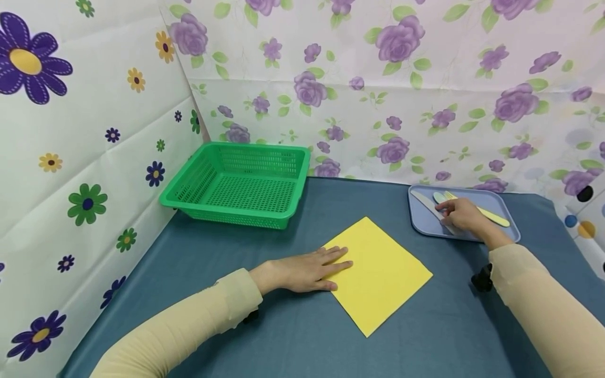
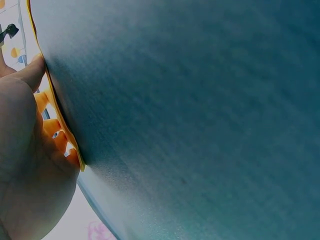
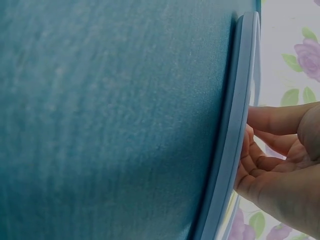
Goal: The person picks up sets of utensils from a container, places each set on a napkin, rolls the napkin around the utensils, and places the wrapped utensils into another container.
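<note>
A yellow square sheet lies flat on the blue-grey cloth, one corner toward me. My left hand rests palm down on its left part, fingers spread; in the left wrist view the thumb lies at the sheet's edge. At the right, my right hand reaches into a pale blue tray with bent fingers. A whitish knife, a pale spoon and a yellow fork lie in it, around the hand. The tray's rim hides the fingertips, so a grip cannot be made out.
A green perforated basket stands at the back left. Flowered sheets hang behind and along the left side of the cloth-covered table. The tray sits near the table's back right edge.
</note>
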`<state>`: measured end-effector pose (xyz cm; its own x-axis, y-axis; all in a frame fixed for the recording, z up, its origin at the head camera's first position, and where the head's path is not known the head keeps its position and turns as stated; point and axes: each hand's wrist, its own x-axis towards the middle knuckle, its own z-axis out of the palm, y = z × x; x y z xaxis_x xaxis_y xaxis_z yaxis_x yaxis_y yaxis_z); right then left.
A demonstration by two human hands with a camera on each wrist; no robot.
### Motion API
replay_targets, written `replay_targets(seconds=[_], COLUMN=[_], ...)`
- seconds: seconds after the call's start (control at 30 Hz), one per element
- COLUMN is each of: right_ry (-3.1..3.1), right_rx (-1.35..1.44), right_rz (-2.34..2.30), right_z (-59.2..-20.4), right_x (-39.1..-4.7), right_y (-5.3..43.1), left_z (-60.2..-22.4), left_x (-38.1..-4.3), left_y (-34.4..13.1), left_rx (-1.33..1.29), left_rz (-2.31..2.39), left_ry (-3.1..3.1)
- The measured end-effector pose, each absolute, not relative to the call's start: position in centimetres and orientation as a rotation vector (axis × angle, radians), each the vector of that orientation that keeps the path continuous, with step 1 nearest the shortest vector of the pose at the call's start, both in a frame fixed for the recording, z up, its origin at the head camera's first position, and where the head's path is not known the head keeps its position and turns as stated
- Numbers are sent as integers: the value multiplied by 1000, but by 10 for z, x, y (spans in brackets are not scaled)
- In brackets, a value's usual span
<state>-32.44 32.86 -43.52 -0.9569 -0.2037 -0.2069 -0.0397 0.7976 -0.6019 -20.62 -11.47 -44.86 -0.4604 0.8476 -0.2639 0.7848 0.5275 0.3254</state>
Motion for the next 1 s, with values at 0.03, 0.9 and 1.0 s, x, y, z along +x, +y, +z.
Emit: replay_targets(seconds=[0.03, 0.9, 1.0], right_ry=[2725, 2804, 2801], right_rx=[-191, -103, -89], right_rz=[-909, -823, -855], right_z=[-435, -436, -435], right_x=[-324, -321, -320], right_y=[329, 327, 328], left_z=[-448, -450, -450], left_x=[-206, -204, -205], left_y=[-115, -115, -114], left_rx=[1342, 1335, 1334], left_rz=[219, 243, 244], left_ry=[2379, 2387, 2383])
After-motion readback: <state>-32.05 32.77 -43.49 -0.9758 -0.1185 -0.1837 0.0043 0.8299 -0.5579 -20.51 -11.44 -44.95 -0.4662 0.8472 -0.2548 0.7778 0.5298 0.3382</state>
